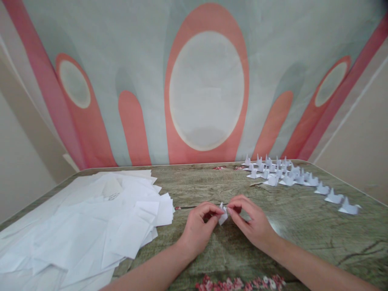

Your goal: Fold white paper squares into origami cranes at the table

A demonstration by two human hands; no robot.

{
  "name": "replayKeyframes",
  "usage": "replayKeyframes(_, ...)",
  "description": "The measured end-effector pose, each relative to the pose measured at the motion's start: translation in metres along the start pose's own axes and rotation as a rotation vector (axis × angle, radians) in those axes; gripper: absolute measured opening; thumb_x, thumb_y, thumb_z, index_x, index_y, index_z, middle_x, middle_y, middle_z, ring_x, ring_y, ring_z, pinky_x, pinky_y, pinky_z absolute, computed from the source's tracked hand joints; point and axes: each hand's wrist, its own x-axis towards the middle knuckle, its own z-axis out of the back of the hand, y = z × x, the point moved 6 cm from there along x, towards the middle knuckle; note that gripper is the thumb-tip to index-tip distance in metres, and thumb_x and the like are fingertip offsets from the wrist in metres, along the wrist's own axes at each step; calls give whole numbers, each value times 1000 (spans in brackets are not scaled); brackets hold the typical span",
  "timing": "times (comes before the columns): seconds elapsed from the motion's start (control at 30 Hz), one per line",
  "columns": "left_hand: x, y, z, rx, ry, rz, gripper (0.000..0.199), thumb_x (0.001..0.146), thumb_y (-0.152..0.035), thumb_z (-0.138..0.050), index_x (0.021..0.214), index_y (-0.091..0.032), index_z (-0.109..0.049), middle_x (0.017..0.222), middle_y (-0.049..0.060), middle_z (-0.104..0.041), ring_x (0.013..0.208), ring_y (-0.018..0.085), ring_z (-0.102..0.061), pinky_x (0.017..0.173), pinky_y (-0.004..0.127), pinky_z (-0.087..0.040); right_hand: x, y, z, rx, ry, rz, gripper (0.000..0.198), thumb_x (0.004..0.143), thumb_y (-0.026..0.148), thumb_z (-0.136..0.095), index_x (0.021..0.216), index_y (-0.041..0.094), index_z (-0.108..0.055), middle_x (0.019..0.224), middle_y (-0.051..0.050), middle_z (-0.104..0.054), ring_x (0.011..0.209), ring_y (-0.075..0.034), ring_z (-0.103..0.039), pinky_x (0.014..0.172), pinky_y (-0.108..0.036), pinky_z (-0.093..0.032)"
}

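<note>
A large fabric-like backdrop (209, 89) fills the upper half, grey-green with coral arches and pale ovals, the biggest oval at the centre. It rises behind the far edge of a bench (197, 184) with a dark wood-grain surface. A broad, untidy pile of white paper sheets (87, 226) covers the left side of the bench, spreading from near the far left corner towards the near edge, its sheets overlapping at many angles. Opposite, small white folded paper birds (291, 178) stand upright by the far right corner, most of them crowded together, with a few spaced out in a line along the right edge.

Two bare forearms reach in from the near edge, and the hands nearly meet just right of the bench's middle. The left hand (198, 224) is narrowed, thumb and forefinger pinching the left side of a small folded paper piece (223, 218). The right hand (251, 220) is narrowed too, its thumb and forefinger together at the piece's right side. Pink printed flowers (239, 284) decorate the bench towards its near edge. The piece itself is white and creased, with a point sticking up between the fingers.
</note>
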Motion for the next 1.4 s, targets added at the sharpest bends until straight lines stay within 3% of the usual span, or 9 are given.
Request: replayKeyframes(1.4, -1, -4, 0, -1, -8, -15, 17, 74, -7, -52, 77, -17, -65, 78, 3, -62, 74, 15, -56, 68, 24, -43, 1, 3, -1, -5, 28, -27, 7, 85, 21, -49, 84, 20, -55, 79, -3, -55, 71, -16, -53, 65, -28, -44)
